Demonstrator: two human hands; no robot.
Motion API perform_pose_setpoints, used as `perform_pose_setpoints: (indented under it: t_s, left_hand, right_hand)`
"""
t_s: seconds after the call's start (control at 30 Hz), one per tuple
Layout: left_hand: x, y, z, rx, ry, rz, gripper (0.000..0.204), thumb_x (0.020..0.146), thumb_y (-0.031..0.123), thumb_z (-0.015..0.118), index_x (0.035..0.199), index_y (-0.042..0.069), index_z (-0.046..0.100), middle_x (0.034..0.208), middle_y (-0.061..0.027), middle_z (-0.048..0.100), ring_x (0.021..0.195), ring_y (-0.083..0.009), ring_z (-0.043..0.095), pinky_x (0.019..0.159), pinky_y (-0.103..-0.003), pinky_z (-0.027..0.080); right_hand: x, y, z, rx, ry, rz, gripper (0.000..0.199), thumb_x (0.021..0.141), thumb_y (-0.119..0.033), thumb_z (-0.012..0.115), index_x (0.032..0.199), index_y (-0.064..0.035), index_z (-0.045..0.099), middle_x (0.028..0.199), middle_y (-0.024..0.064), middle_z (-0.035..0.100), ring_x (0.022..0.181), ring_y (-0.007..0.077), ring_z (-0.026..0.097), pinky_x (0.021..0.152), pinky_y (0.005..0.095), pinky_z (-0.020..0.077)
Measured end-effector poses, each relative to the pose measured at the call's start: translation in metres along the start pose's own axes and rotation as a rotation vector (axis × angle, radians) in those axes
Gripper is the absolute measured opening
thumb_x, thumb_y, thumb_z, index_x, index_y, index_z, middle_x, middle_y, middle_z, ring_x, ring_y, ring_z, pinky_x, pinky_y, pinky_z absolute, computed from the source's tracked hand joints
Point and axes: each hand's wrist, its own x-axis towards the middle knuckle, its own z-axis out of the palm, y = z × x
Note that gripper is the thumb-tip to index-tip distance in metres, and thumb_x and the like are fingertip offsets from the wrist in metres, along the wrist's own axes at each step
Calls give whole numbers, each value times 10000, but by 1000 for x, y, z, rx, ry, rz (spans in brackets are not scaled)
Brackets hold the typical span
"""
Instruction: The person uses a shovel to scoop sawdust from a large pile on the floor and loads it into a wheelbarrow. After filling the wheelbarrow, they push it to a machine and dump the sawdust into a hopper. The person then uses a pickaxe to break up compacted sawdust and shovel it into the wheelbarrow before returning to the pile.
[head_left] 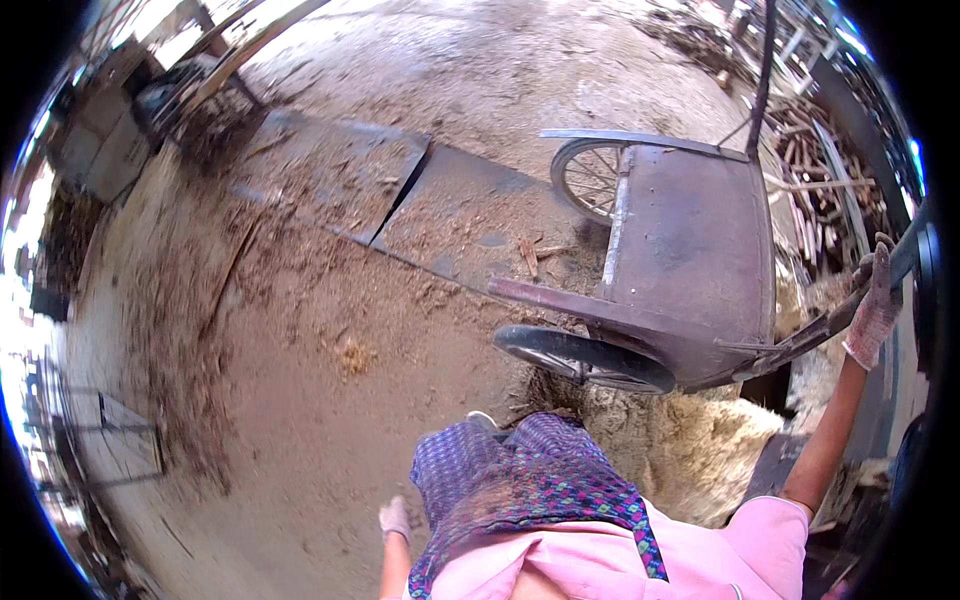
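Note:
A two-wheeled handcart [695, 235] with a flat, worn brown-red metal bed stands to the right in front of me. One spoked wheel [588, 180] shows on its far side, and another wheel [585, 358] with a black tyre on the near side. My right hand [873, 315], in a pale knitted glove, is closed round the cart's handle bar [815, 335] at the far right. Low beside my left leg hangs my left hand [395, 516], also gloved. It touches nothing that I can see, and its fingers are too blurred to make out.
Dark metal plates [460, 205] lie on the dirt floor [300, 410], strewn with wood chips and bark. Stacked sticks [815, 170] fill the right side behind the cart. Beneath the handle lies a pale fibrous heap [670, 440]. Boxes [105, 150] and planks stand at upper left.

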Motion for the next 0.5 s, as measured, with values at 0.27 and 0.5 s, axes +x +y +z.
perform_pose_setpoints:
  t_s: [0.27,0.5]
  left_hand:
    - [68,445,-22,69,-131,362,394,977,315,601,1271,81,479,878,-110,600,576,-217,615,451,-352,528]
    - [167,694,38,330,-302,653,327,987,307,606,1208,89,505,759,-68,562,444,-185,517,384,-331,452]
  right_hand:
    - [-11,9,16,-512,331,17,579,967,-466,575,1315,-4,588,1198,137,637,1136,241,601,990,373,455]
    - [-27,-153,82,-784,590,73,550,912,-511,698,1207,-48,682,1025,162,729,947,298,687,868,412,499]
